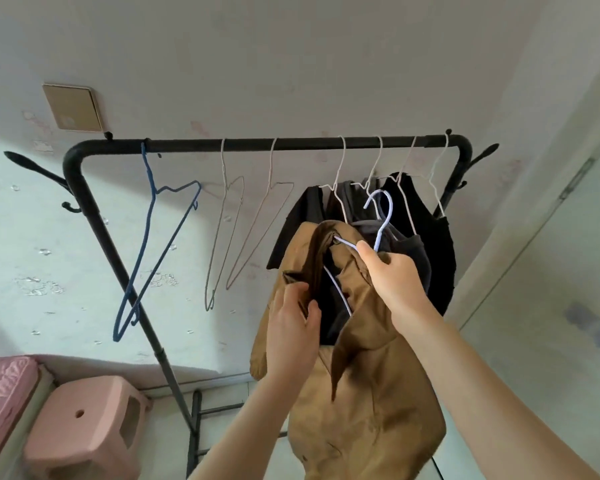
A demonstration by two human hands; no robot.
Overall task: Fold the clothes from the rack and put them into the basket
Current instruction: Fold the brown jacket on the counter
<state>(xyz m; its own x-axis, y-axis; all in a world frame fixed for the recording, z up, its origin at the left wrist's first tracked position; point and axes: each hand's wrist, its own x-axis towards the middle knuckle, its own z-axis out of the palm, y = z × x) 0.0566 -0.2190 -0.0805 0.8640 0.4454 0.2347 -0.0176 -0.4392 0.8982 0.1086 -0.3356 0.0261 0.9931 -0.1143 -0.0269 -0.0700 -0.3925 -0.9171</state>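
A brown garment (368,393) hangs in front of me on a pale blue wire hanger (383,216), which is off the black rack (257,144). My right hand (392,275) grips the hanger just below its hook. My left hand (293,327) pinches the garment's left shoulder at the neck opening. Several dark clothes (426,237) still hang on white hangers at the right end of the rail. No basket is in view.
A dark blue hanger (153,251) and two bare pale hangers (236,233) hang at the rail's left and middle. A pink stool (84,427) and a pink quilted edge (0,403) sit at lower left. A glass door (551,289) stands to the right.
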